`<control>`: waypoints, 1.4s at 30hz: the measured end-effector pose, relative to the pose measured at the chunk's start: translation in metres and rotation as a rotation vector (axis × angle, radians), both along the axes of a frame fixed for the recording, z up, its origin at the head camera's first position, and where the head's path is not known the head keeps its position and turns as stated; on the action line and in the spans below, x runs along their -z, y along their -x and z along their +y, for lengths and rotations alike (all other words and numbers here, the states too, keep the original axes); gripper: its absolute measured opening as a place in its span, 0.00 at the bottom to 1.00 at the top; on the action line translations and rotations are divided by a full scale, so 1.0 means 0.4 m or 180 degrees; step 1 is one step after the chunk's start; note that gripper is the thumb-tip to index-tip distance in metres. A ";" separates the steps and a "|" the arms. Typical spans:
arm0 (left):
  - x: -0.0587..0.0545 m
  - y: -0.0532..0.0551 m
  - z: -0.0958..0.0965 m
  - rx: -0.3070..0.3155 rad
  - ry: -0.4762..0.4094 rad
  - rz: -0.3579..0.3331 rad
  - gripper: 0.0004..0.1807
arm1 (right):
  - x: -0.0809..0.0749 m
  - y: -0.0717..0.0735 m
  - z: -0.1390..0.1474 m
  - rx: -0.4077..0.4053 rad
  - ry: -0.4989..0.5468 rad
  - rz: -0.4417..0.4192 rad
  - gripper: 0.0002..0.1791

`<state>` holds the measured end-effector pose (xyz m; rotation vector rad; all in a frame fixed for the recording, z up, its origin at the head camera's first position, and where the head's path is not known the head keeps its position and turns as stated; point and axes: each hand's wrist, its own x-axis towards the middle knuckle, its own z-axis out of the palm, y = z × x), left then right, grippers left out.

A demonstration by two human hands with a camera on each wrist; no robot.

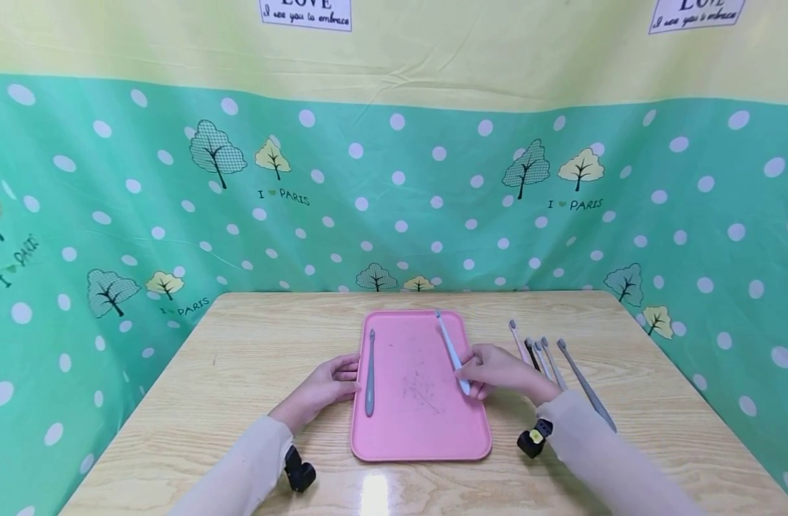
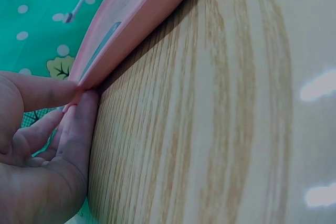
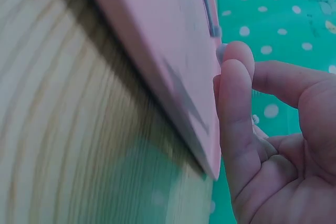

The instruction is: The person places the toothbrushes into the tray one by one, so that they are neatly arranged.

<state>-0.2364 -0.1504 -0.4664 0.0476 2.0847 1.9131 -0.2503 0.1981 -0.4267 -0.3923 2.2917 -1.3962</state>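
A pink tray lies on the wooden table. My left hand holds its left edge, with the rim between the fingers in the left wrist view. Just inside that edge, a grey toothbrush lies lengthwise in the tray. Over the tray's right side, my right hand pinches a light blue toothbrush near its handle end between thumb and fingers. Its head points to the tray's far edge. In the right wrist view the fingertips hide most of this toothbrush.
Right of the tray, several toothbrushes lie side by side on the table, partly behind my right wrist. The outermost, a grey toothbrush, is set a little apart. A green and yellow patterned curtain hangs behind the table.
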 end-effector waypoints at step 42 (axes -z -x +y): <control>-0.004 -0.003 -0.004 0.0051 -0.0049 -0.0032 0.34 | 0.052 -0.001 -0.274 -0.0284 0.0073 -0.0533 0.12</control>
